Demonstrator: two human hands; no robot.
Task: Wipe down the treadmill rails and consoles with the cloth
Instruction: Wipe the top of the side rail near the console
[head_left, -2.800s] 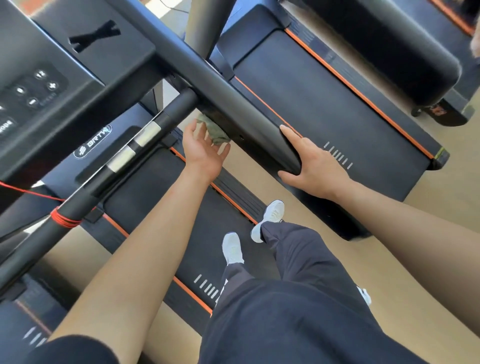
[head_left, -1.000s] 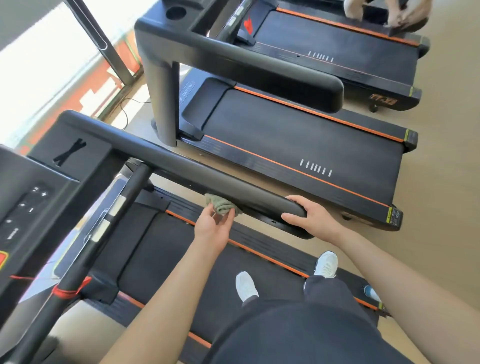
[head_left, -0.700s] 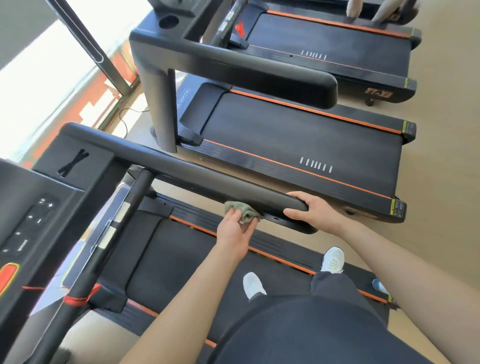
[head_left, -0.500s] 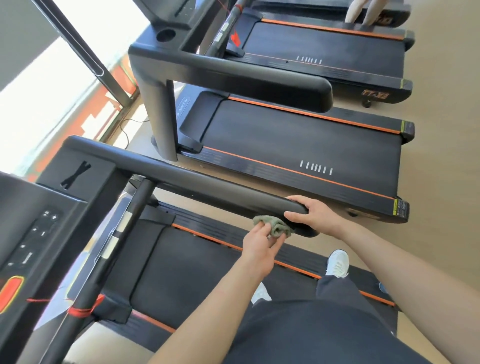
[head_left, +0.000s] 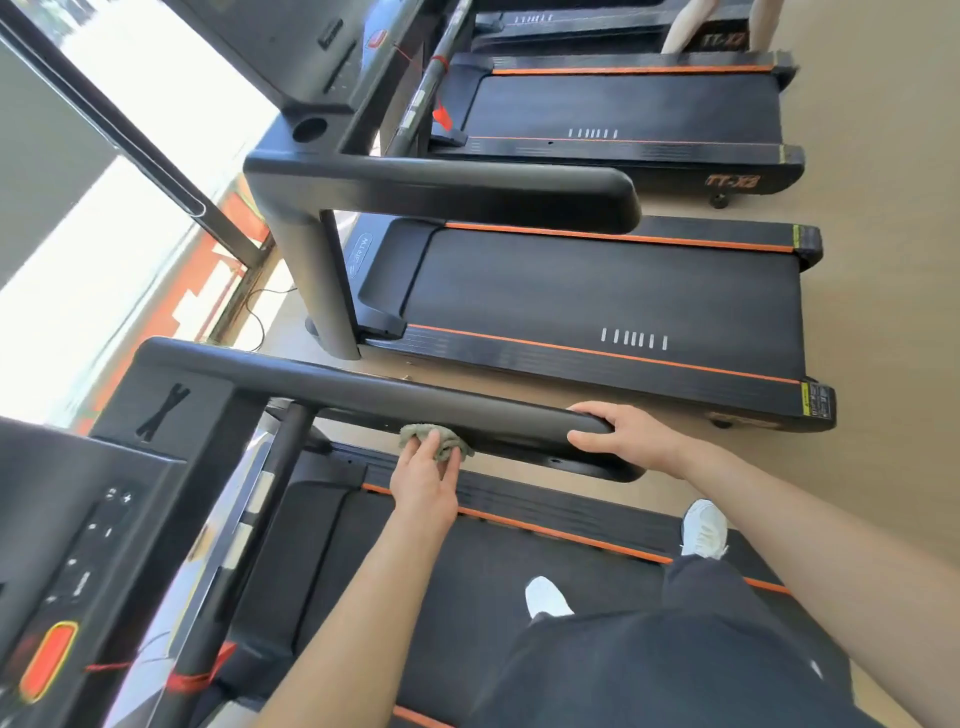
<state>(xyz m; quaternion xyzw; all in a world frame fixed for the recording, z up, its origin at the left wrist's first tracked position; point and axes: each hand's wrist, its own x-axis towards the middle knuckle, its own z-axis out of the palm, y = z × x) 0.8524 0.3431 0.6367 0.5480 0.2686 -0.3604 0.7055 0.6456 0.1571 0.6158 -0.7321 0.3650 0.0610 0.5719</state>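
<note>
Wiping of the near rail (head_left: 337, 387) is underway: the left hand (head_left: 423, 486) pinches the bunched cloth (head_left: 434, 435) against its inner side, while the right hand (head_left: 626, 436) grips its end. Next probably comes a firm slide along it.

I have just the one head-worn view, looking forward and steeply down, close over the side rail (head_left: 363, 395), neighbouring treadmills (head_left: 597, 291) beyond.
</note>
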